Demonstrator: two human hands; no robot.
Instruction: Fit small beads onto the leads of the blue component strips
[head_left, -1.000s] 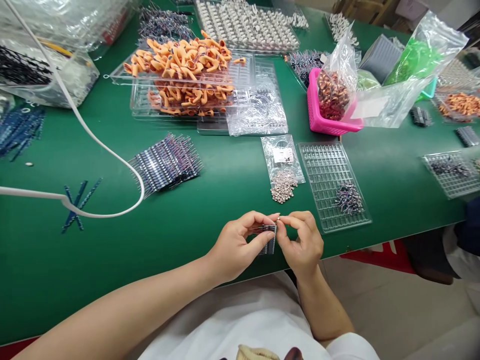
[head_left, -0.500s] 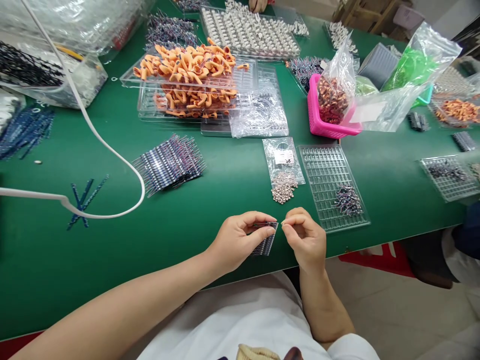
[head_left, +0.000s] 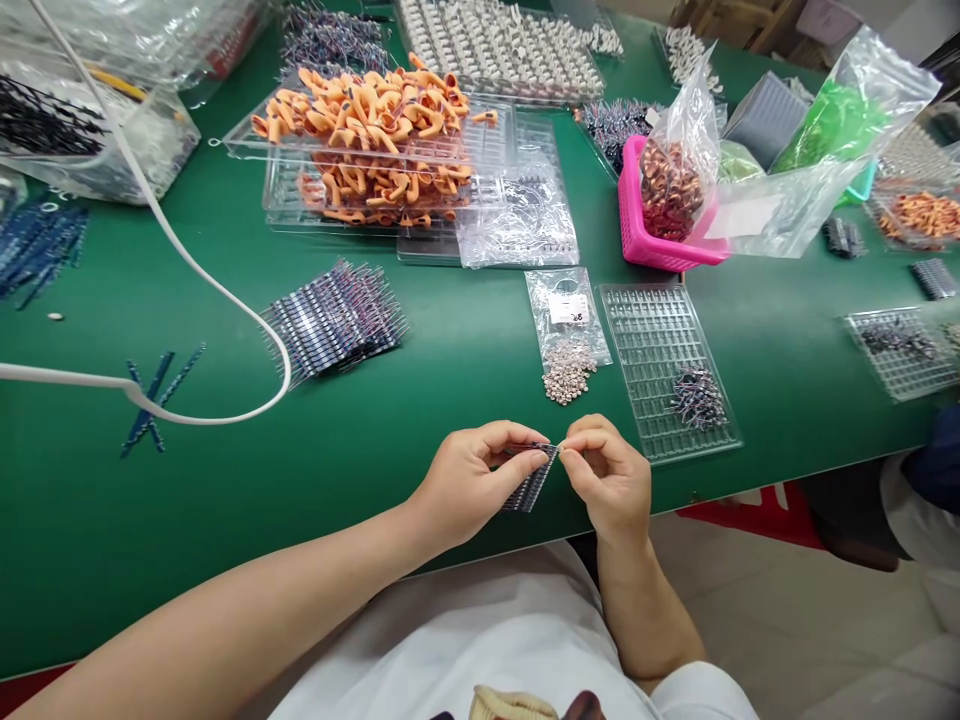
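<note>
Near the table's front edge, my left hand [head_left: 469, 480] pinches a small strip of dark, striped components [head_left: 531, 487] between thumb and fingers. My right hand [head_left: 609, 475] is closed in a pinch at the strip's upper right corner, on a tiny pale piece [head_left: 561, 449]. The fingertips of both hands are close together. Beyond them lies a pile of small round pale pieces [head_left: 568, 372] at the mouth of a clear labelled bag [head_left: 568, 308]. Right of the bag, a clear ridged tray [head_left: 645, 345] bears a heap of small wired components [head_left: 698, 397].
A stack of striped component strips [head_left: 337, 318] lies left. Behind are clear trays with orange curved parts [head_left: 375, 110] and a pink basket [head_left: 636, 235] with bagged copper-coloured pieces. A white cable [head_left: 187, 262] loops at left. Part of another person shows at the right edge.
My right hand's fingertips have moved slightly left, bringing the tiny piece to the strip's corner. The view has shifted slightly; my left hand still holds the strip.
</note>
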